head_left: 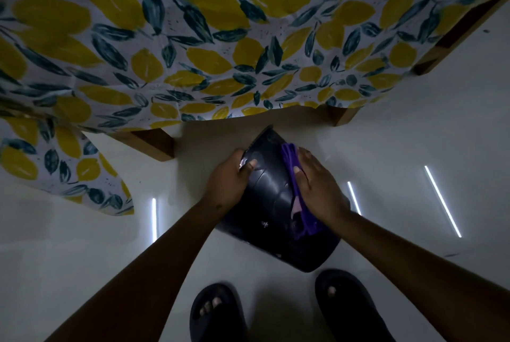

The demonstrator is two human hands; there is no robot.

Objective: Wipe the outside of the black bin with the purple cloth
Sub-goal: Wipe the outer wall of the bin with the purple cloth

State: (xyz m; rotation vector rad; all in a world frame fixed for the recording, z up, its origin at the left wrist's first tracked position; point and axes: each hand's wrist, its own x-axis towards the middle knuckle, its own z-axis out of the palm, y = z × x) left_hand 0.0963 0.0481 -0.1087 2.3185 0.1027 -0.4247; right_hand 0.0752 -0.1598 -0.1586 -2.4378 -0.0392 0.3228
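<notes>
The black bin (269,190) lies tilted on the pale floor in the head view, its base pointing away from me and its wide rim near my feet. My left hand (230,177) grips the bin's left side near the base, thumb on its wall. My right hand (314,181) presses the purple cloth (296,198) flat against the bin's right side. The cloth runs in a strip under my palm down toward the rim, and part of it is hidden beneath the hand.
A table draped in a lemon-and-leaf patterned cloth (193,46) fills the top, with wooden legs (154,145) just beyond the bin. My feet in dark slippers (218,314) stand close below the bin. Light strips reflect on the glossy floor (414,148).
</notes>
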